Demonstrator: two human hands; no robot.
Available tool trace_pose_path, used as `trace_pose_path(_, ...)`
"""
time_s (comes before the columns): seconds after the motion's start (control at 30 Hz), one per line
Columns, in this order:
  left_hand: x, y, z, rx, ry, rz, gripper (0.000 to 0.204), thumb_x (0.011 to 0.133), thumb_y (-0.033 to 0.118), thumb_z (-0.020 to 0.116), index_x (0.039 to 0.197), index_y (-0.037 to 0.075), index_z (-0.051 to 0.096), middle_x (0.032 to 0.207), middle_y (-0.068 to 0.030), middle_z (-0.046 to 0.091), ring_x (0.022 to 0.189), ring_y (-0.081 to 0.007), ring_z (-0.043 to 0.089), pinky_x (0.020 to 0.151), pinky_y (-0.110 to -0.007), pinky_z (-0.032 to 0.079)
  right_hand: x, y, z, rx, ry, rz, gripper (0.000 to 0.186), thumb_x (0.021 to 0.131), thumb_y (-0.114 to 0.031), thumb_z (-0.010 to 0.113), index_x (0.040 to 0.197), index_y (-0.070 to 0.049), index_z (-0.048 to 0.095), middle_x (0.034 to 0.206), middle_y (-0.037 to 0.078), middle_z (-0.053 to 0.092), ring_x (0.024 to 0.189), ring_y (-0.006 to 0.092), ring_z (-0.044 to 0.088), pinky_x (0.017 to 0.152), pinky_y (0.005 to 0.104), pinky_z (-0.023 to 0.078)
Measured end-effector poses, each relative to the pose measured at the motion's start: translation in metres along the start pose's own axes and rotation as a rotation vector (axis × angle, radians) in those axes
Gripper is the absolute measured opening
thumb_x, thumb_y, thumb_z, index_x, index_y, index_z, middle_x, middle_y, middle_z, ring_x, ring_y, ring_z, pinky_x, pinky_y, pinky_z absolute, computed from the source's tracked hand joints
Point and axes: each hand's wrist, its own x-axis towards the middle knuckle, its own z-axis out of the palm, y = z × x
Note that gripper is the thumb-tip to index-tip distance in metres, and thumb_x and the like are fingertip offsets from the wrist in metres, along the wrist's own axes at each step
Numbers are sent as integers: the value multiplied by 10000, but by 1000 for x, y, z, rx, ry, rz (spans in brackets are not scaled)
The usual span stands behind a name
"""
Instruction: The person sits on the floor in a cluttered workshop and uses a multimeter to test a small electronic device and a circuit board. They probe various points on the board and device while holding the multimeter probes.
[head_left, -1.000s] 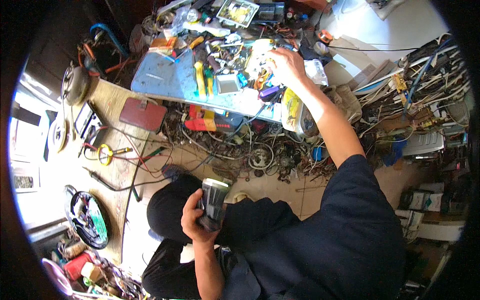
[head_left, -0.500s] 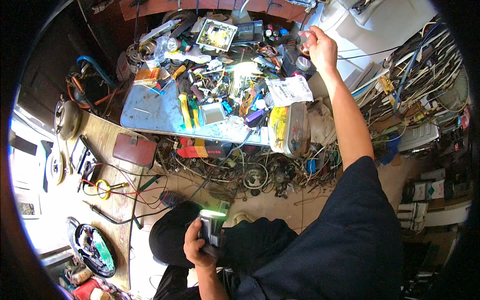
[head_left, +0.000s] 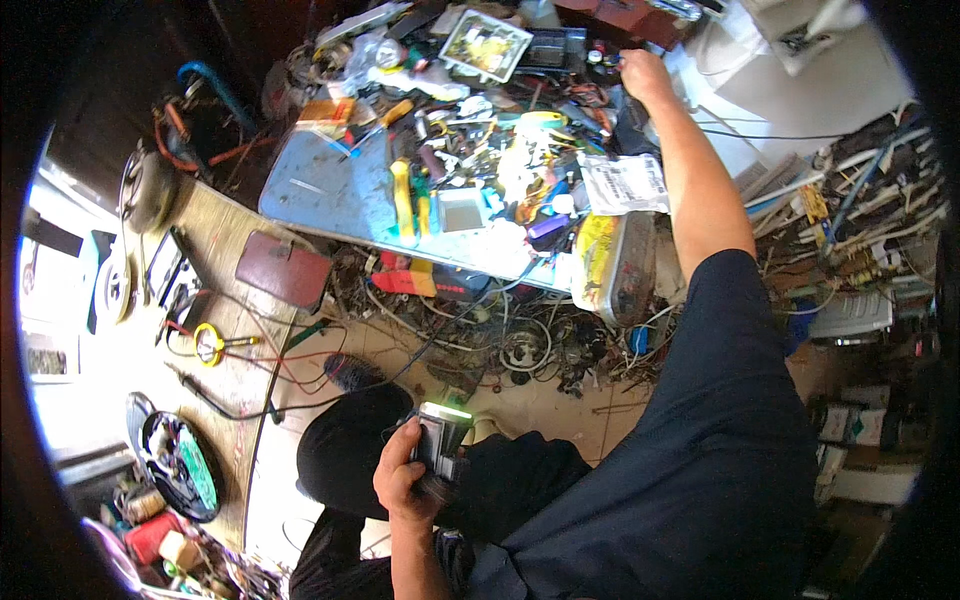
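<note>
My left hand is closed around a dark rectangular or cylindrical device with a glowing pale-green top, held above my dark trouser leg. Reaching to the back right of a blue worktable, my right hand has its fingertips curled at some small dark bottles; what, if anything, they hold is too small to make out. Between the two hands lie a white plastic packet, yellow-handled tools, a white tray and many small parts. A yellow, clear-sided container stands at the table's front right.
On the wooden bench at left are a red case, test leads, a yellow-ringed tool and an opened round housing. Tangled cables fill the right side; more cables and parts lie under the worktable.
My right hand has moved from the middle of the clutter to the table's back right corner. My left hand still grips the device. The view has shifted slightly.
</note>
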Motion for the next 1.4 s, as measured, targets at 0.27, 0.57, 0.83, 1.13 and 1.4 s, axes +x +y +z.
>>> trace_pose_path(0.27, 3, 1, 2, 29, 94, 20, 451, 780, -21, 800, 949, 93, 397, 1188, -269, 689, 1067, -448, 706, 886, -469, 589, -36, -56, -41, 122, 266, 92, 317, 973, -195, 582, 1277, -160, 668, 1199, 144, 709, 1065, 398, 678, 874, 505, 554)
trace_pose_path(0.57, -8, -3, 0, 21, -25, -114, 564, 708, 12, 885, 981, 96, 399, 1182, -265, 689, 1046, -436, 715, 875, -466, 595, -125, -174, -66, 198, 83, -484, 192, 926, -153, 635, 1089, -72, 695, 1072, 79, 691, 1047, 278, 669, 887, 435, 555)
trace_pose_path(0.83, 6, 9, 2, 105, 163, 110, 590, 690, 64, 929, 970, 84, 410, 1177, -276, 688, 1019, -418, 726, 836, -451, 613, -138, -171, -56, 280, -212, -233, 331, 948, -169, 577, 1256, -56, 617, 1095, 182, 706, 1017, 345, 696, 887, 459, 553)
trace_pose_path(1.13, 6, 6, -3, 66, 77, 169, 546, 717, 50, 891, 985, 84, 418, 1173, -277, 688, 1003, -413, 731, 819, -447, 621, -146, -192, -57, 900, -478, 255, 575, 889, -353, 677, 1295, 27, 531, 1017, 214, 719, 984, 318, 715, 885, 449, 533)
trace_pose_path(1.4, -2, 7, -9, 90, 40, 132, 621, 685, 5, 923, 1029, 75, 411, 1250, -298, 639, 1051, -414, 710, 832, -446, 616, -138, -263, -78, 499, -463, 472, 723, 860, -279, 745, 1408, 6, 369, 1238, 269, 668, 1153, 381, 672, 993, 478, 506)
